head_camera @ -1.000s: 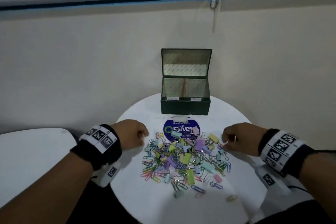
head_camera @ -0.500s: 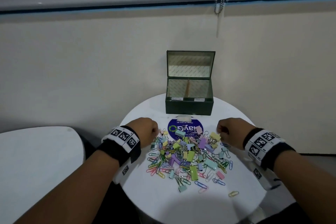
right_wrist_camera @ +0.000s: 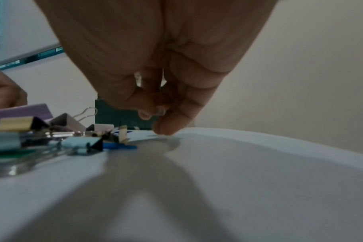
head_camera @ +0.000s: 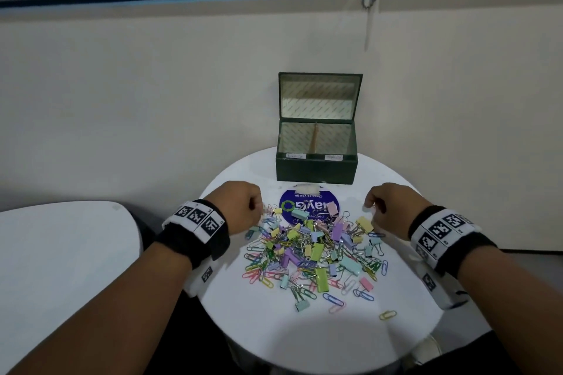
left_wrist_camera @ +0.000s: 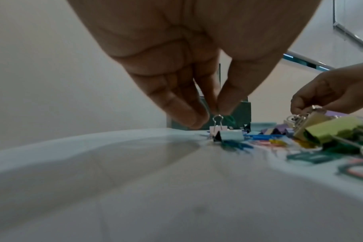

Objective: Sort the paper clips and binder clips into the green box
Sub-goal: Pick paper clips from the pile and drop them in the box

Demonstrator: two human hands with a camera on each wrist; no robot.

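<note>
Our left hand (left_wrist_camera: 197, 65) pinches a pink binder clip's (left_wrist_camera: 217, 128) wire loop at the pile's (head_camera: 316, 250) far-left edge, our right hand (head_camera: 388, 207) pinches something unclear, so we should lift straight toward the green box (head_camera: 316, 169) on the counter's (head_camera: 304, 338) far side.

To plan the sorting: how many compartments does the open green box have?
2, inside the green box: the left compartment and the right compartment, either side of the divider. Their floors are partly hidden.
</note>
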